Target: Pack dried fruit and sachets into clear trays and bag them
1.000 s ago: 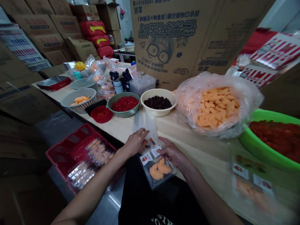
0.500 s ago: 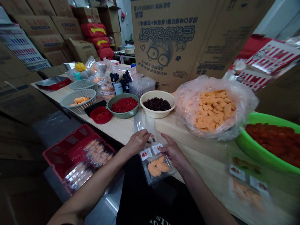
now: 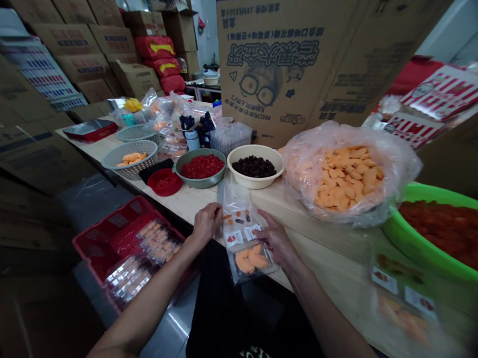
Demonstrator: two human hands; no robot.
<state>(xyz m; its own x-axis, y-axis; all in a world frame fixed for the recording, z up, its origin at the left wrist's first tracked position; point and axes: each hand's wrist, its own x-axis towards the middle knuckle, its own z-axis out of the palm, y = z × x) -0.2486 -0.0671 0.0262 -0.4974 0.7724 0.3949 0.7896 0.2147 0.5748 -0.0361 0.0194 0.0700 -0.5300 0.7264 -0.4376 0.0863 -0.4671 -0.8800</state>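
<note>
A clear plastic pack (image 3: 239,276) is tilted over the table's front edge. Orange crescent-shaped pieces fill its near end, two small white printed cards lie across its middle, and small orange and dark bits show in the far part. My left hand (image 3: 206,223) has its fingers pinched at the pack's left edge. Gripping the right edge is my right hand (image 3: 275,237), thumb on top beside a card and the other fingers partly hidden. Beyond the pack stand a cream bowl (image 3: 277,176) of dark pieces and a grey-green bowl (image 3: 201,183) of red pieces.
A plastic bag of orange pieces (image 3: 348,178) and a green basin (image 3: 419,229) stand to the right, another filled pack (image 3: 406,297) before them. Below left is a red crate (image 3: 86,241) of packs. Grey baskets (image 3: 134,170) and a red dish (image 3: 164,189) stand left.
My left hand has moved left off the pack's middle to its left edge, uncovering the small orange and dark bits. My right hand keeps its hold. The view has shifted slightly.
</note>
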